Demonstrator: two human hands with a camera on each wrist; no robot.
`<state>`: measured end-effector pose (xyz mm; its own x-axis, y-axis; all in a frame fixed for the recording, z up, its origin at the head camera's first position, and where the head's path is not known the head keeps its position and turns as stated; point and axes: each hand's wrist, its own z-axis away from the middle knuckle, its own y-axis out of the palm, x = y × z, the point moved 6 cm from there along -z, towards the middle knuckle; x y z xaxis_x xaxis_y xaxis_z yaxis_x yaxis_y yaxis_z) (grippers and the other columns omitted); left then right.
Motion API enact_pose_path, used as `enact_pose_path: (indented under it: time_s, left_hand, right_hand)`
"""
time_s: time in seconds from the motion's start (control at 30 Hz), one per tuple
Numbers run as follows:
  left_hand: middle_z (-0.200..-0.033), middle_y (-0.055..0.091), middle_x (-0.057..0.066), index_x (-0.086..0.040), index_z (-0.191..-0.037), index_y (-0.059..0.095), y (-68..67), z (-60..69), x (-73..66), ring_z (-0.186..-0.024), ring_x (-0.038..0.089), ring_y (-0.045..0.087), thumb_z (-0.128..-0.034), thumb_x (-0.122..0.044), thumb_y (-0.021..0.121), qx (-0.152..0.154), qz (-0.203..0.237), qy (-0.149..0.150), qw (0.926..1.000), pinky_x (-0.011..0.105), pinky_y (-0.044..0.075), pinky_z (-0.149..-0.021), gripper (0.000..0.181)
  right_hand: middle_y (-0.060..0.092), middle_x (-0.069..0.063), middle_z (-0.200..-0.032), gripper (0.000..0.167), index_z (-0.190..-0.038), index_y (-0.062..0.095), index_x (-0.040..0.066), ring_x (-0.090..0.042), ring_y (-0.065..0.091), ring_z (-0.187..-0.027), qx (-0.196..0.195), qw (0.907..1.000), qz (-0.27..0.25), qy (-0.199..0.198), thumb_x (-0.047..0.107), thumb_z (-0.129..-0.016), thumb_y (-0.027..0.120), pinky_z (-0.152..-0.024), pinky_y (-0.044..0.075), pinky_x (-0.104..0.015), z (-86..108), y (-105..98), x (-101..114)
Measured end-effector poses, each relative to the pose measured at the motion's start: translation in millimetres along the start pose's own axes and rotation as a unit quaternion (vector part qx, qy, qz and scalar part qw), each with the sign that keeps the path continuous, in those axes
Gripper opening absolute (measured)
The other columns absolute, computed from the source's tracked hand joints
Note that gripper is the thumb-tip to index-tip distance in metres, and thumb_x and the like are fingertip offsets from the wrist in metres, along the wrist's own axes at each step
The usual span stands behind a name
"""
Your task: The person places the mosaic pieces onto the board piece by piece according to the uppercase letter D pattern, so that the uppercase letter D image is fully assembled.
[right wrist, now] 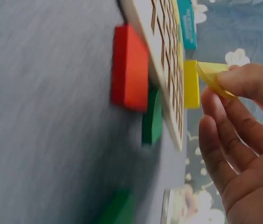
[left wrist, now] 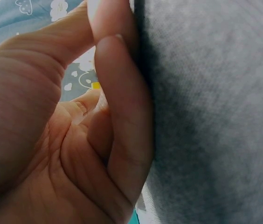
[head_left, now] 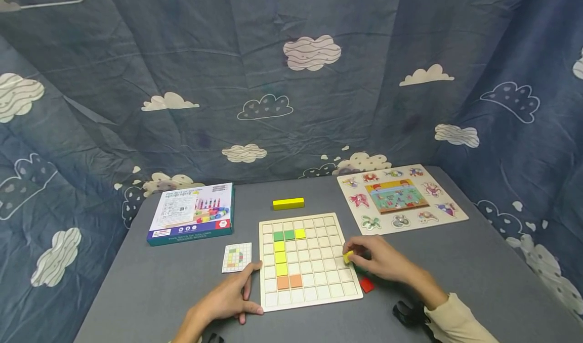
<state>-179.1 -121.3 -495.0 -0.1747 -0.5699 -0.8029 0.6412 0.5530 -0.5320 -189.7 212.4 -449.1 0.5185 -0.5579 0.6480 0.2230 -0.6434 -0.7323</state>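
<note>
A square wooden grid board (head_left: 316, 267) lies on the table, with green, yellow and orange tiles in several of its cells. At its left edge, my left hand (head_left: 223, 298) touches the rim with index finger and thumb; the other fingers curve loosely underneath. My right hand (head_left: 380, 258) is by the board's right edge and pinches a small yellow tile (right wrist: 211, 77) between thumb and fingertips, raised off the table. Below that hand lie a red block (right wrist: 130, 70) and a green block (right wrist: 152, 116), beside the board. Another green piece (right wrist: 117, 210) shows blurred in the right wrist view.
A printed pattern card (head_left: 237, 257) lies left of the board. Behind are a flat game box (head_left: 191, 214), a long yellow block (head_left: 288, 203) and a picture puzzle board (head_left: 360, 219). A cloud-print cloth (head_left: 273, 80) hangs behind the table.
</note>
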Motion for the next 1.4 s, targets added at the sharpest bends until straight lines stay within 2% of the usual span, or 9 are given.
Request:
enact_pose_path:
  time_s: [0.17,0.43,0.63,0.8,0.97,1.2,1.4]
  left_hand:
    - [-0.075,0.053,0.000,-0.004,-0.152,0.032,1.1,-0.1,1.0,-0.044,0.008,0.060,-0.0764,-0.032,0.088,0.000,-0.003,0.000,1.0000,0.022,0.040,-0.048,0.098]
    - [-0.076,0.053,0.002,-0.004,-0.152,0.032,-0.2,0.1,-1.9,-0.043,0.008,0.060,-0.0767,-0.031,0.087,-0.002,-0.002,0.005,1.0000,0.022,0.039,-0.047,0.098]
    - [-0.075,0.053,0.001,-0.004,-0.152,0.032,-0.4,-0.2,-2.2,-0.043,0.007,0.060,-0.0770,-0.031,0.087,-0.001,-0.006,0.012,0.9999,0.022,0.040,-0.048,0.097]
    - [-0.075,0.053,0.001,-0.004,-0.152,0.032,-0.4,-0.3,-2.4,-0.043,0.007,0.060,-0.0769,-0.030,0.087,-0.002,-0.004,0.013,0.9999,0.022,0.040,-0.049,0.096]
    - [-0.075,0.053,0.001,-0.005,-0.152,0.032,0.4,0.1,-2.1,-0.043,0.007,0.060,-0.0766,-0.030,0.087,-0.001,-0.003,0.011,0.9999,0.023,0.041,-0.049,0.097]
    - [-0.075,0.052,0.002,-0.004,-0.153,0.031,-0.8,2.1,-3.7,-0.043,0.008,0.060,-0.0772,-0.028,0.087,-0.004,0.001,0.013,0.9999,0.023,0.041,-0.048,0.098]
    - [-0.076,0.052,0.002,-0.004,-0.152,0.031,-0.1,1.8,-3.9,-0.044,0.008,0.060,-0.0767,-0.028,0.088,0.000,0.006,0.010,0.9999,0.023,0.040,-0.046,0.097]
  right_hand:
    - [0.071,0.004,-0.093,0.014,-0.107,0.073,0.011,0.000,0.056,-0.076,-0.008,0.9996,-0.015,-0.022,0.006,-0.095,0.067,-0.070,0.051,-0.025,-10.2,7.3,8.0]
    - [0.072,0.001,-0.092,0.018,-0.105,0.075,0.008,-0.003,0.060,-0.076,-0.043,0.9979,-0.019,0.045,0.001,-0.090,0.068,-0.074,0.055,-0.028,-28.8,16.6,13.8]
    - [0.075,-0.001,-0.092,0.016,-0.102,0.077,0.008,-0.004,0.065,-0.078,-0.026,0.9963,-0.065,0.049,0.002,-0.088,0.072,-0.073,0.056,-0.025,-35.4,33.4,26.2]
    - [0.074,0.000,-0.088,0.011,-0.099,0.076,0.009,-0.002,0.065,-0.075,-0.013,0.9953,-0.079,0.054,0.006,-0.089,0.073,-0.069,0.055,-0.022,-35.9,48.8,35.8]
    - [0.070,-0.001,-0.083,0.012,-0.095,0.071,0.009,-0.003,0.063,-0.073,0.010,0.9933,-0.097,0.062,0.000,-0.087,0.069,-0.066,0.055,-0.022,-35.1,65.1,43.8]
    - [0.068,0.003,-0.075,0.014,-0.088,0.072,0.010,0.003,0.057,-0.065,-0.020,0.9970,-0.054,0.052,-0.003,-0.083,0.071,-0.061,0.051,-0.019,-36.2,73.2,47.9]
    - [0.064,0.006,-0.070,0.015,-0.087,0.073,0.009,0.004,0.053,-0.061,-0.008,0.9964,-0.054,0.066,-0.001,-0.079,0.078,-0.058,0.048,-0.018,-35.2,75.9,46.8]
